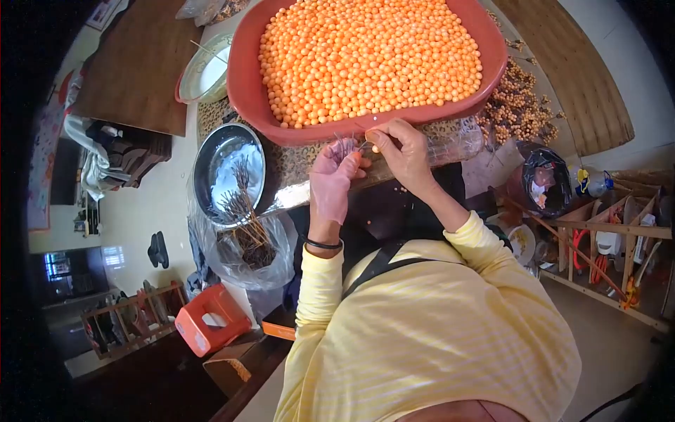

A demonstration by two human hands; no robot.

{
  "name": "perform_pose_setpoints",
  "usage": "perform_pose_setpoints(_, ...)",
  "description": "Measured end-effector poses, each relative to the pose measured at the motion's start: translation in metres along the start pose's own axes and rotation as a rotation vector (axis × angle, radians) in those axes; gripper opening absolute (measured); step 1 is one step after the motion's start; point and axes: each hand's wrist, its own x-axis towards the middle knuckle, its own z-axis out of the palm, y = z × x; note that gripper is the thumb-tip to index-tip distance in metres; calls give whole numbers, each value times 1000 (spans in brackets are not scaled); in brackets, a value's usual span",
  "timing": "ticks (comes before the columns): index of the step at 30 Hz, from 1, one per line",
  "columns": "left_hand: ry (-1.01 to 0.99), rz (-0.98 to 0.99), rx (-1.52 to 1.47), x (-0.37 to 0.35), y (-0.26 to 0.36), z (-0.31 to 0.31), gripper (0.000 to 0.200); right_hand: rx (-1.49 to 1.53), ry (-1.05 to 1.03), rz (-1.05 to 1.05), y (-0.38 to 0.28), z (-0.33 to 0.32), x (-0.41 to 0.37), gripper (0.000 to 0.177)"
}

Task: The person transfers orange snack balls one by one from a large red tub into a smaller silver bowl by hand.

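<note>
Many small orange balls (373, 56) fill a red tub (246, 84). At its near rim, my left hand (334, 179) is closed on a small bunch of thin stems (342, 145). Just to the right, my right hand (404, 155) pinches a small orange ball (375, 148) close to the stem tips. On the left is a dark round basin (204, 172) with white material inside, and a bundle of brown stems (242, 204) leans over its edge.
A bowl of white liquid (214, 70) stands at the upper left. Ball-tipped branches (520, 105) lie right of the tub. A clear plastic bag (225, 264), a red stool (207, 320), a black-lined bin (545, 176) and a wooden rack (612, 228) surround the work table.
</note>
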Motion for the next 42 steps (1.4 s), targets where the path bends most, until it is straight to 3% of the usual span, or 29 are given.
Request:
perform_pose_setpoints(13, 48, -33, -15, 4, 2, -7, 11, -37, -67, -2, -7, -4, -11, 4)
perform_pose_setpoints(23, 64, -44, 83, 5, -2, -1, 10, 177, -123, 188, -6, -19, 1, 7)
perform_pose_setpoints(29, 85, -34, 62, 3, -8, 3, 11, -181, -17, -166, 5, -34, 58, 13)
perform_pose_setpoints(32, 80, -38, 21, 2, -9, 4, 11, -451, -120, -187, 10, -37, 82, 12)
perform_pose_setpoints(37, 89, -45, 38, 4, -12, 4, 12, -797, -103, -270, 21, -28, 100, 9)
perform_pose_setpoints(42, 101, -32, 49, 2, -13, 7, 10, -939, -231, -350, 20, -11, 113, 8)
